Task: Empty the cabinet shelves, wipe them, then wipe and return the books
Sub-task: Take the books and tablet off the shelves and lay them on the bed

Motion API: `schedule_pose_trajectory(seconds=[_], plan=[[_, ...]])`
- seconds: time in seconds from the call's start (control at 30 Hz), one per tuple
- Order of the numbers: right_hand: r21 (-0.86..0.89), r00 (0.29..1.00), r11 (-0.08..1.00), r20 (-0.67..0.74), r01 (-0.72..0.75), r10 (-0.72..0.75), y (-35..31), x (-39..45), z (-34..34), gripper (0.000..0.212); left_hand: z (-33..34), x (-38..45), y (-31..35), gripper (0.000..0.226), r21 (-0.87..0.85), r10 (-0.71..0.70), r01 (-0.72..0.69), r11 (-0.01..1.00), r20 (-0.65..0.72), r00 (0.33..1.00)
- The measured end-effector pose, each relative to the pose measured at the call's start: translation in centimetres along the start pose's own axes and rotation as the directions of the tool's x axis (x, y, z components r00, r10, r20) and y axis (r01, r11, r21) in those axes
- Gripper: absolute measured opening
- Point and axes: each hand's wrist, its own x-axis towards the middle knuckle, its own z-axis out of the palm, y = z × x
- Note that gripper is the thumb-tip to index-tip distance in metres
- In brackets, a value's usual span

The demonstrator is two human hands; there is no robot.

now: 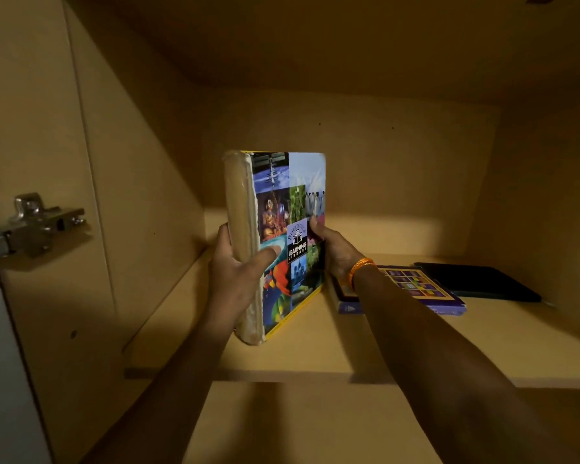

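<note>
Up close, both hands are clamped on one upright book (290, 236), which stands on its lower edge on the cabinet shelf (315, 356), toward the left of the shelf and a little way in from the front edge. The left hand (236, 269) wraps the worn, cream-coloured side of the book: its thumb lies stretched across the front cover, while its fingers curl round behind, out of sight. The right hand (332, 249) grips the far right edge of the cover, thumb on the front face and fingers hidden behind the book; an orange thread band (359, 267) circles that wrist. The cover is a patchwork of colour photographs with a yellow border, and a purple label at its middle reads "Britannica Learning Library". The cream side facing the camera looks frayed and rough. The book tilts slightly, its top leaning away to the right. Just right of it, a purple book (426, 289) with a grid of small squares on its cover lies flat on the same shelf, partly crossed by the right forearm. Farther right and deeper in, a flat dark book (476, 279) lies beside the purple one; whether they touch is unclear. At the left, a metal door hinge (37, 226) is fixed to the cabinet's side wall (131, 195). A lower shelf (298, 426) shows beneath, between the forearms.
</note>
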Motion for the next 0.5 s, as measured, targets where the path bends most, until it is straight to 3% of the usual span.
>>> schedule_pose_trajectory(seconds=[0.13,0.27,0.5], plan=[[0.05,0.999,0.999,0.054,-0.009,0.006,0.8,0.7,-0.3,0.1,0.3,-0.3,-0.4,0.046,0.013,-0.029,0.029,0.999,-0.034,0.999],[0.055,0.999,0.998,0.034,0.018,-0.02,1.0,0.7,-0.4,0.098,0.5,-1.1,-0.8,0.056,0.091,-0.042,0.047,0.995,-0.06,0.997],[0.037,0.996,0.996,-0.03,0.085,-0.084,0.4,-0.4,-0.2,0.101,0.6,-1.4,-0.2,0.046,0.072,0.007,0.001,0.997,-0.117,0.993]])
